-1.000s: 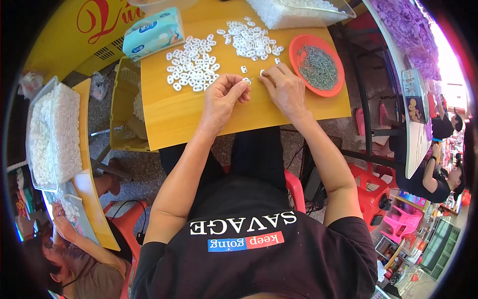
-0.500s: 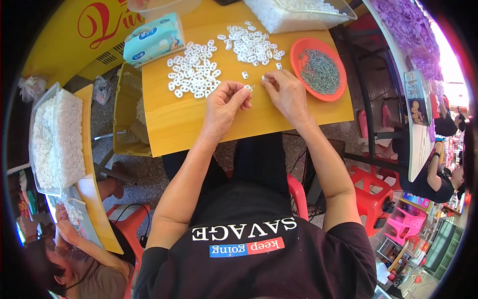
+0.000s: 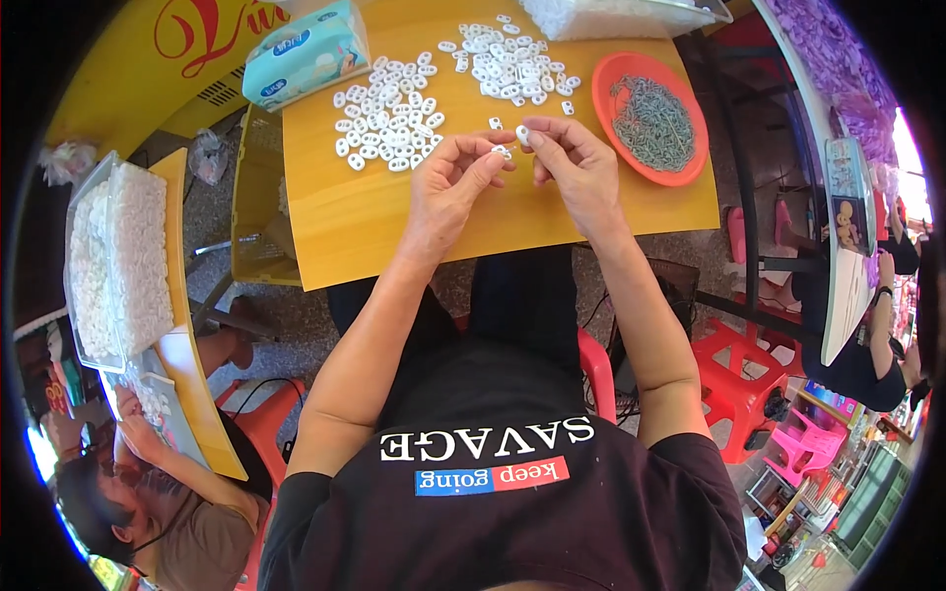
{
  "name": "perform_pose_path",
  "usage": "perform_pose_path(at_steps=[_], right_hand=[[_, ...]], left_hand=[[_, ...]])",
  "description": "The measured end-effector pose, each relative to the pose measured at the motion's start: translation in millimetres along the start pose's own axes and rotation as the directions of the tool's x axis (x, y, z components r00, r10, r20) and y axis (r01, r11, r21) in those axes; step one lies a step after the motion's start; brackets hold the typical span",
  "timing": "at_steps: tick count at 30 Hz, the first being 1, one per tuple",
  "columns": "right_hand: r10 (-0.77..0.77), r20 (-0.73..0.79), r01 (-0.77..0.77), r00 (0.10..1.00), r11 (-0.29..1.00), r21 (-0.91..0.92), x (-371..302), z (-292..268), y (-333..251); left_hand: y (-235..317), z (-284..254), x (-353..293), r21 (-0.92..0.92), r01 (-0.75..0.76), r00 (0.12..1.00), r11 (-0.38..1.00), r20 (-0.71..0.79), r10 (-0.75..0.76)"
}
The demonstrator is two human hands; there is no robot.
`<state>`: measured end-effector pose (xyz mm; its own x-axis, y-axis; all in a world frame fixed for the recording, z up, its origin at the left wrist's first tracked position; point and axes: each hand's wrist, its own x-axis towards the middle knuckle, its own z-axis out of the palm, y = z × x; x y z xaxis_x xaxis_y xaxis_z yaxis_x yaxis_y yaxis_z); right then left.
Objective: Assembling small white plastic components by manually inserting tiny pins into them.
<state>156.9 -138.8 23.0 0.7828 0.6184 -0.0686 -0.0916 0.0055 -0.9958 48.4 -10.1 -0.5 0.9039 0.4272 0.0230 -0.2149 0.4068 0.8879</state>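
Note:
My left hand (image 3: 448, 192) pinches a small white plastic piece (image 3: 502, 152) with thin metal screws showing at it; the fingers hide part of it. Close beside, my right hand (image 3: 583, 182) grips a white oval two-hole piece (image 3: 523, 136) between thumb and forefinger. The two hands are raised over the table, fingertips almost meeting. Beyond the left hand spreads a pile of white oval two-hole pieces (image 3: 384, 118). A second, denser pile of similar white pieces (image 3: 507, 67) lies farther off, and one single piece (image 3: 496, 124) sits just past my fingers.
On the right of the yellow table (image 3: 345, 236) stands a red bowl (image 3: 680, 178) of grey screws (image 3: 653, 116). A tissue pack (image 3: 305, 54) lies at the far left, and a clear bin (image 3: 631, 22) at the back. Another person (image 3: 187, 522) works at a table on the left.
My right hand has come left toward my left hand, bringing its white oval piece beside the piece in the left. The whole view has shifted slightly.

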Motion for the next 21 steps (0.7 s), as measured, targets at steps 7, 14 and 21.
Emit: perform_pose_path(at_steps=[7,14,21], right_hand=[[-0.117,0.038,0.121,0.992,0.979,-0.163,-5,1,-2],[-0.488,0.191,0.512,0.851,0.694,-0.507,4,-6,-5],[-0.060,0.005,0.060,0.998,0.996,0.064,7,2,-2]], left_hand=[[1,0,0,-0.014,0.021,1.000,1.000,-0.023,-0.021],[1,-1,0,-0.037,0.030,1.000,0.999,-0.006,-0.030],[2,1,0,-0.057,0.041,0.999,0.998,-0.002,-0.041]])
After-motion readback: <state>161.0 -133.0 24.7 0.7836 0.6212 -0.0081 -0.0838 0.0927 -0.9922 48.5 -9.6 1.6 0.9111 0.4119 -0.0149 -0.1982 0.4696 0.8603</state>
